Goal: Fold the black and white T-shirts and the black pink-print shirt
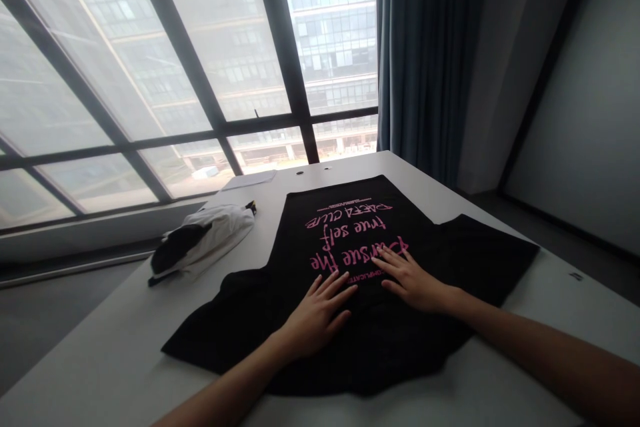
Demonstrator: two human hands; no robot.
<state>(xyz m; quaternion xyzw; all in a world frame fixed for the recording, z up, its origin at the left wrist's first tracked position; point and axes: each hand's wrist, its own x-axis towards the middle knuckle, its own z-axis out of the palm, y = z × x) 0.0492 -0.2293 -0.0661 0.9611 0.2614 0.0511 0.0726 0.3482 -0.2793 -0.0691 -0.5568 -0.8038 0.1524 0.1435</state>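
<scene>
A black T-shirt (360, 327) lies spread on the white table, sleeves out to both sides, its collar end nearest me. Pink lettering (345, 230) on its chest appears upside down from here. My left hand (315, 317) rests on the fabric just below the print, fingers stretched out and slightly apart. To its right, my right hand (413, 280) lies flat on the shirt with fingers spread, the fingertips touching the edge of the lettering. Neither hand grips the cloth.
On the left side of the white table (105, 353) sits a crumpled white and black cloth item (210, 237). A flat pale sheet (250, 179) lies near the far edge. Beyond stand large windows and a blue-grey curtain (425, 67). A small dark fitting (576, 276) is at the right.
</scene>
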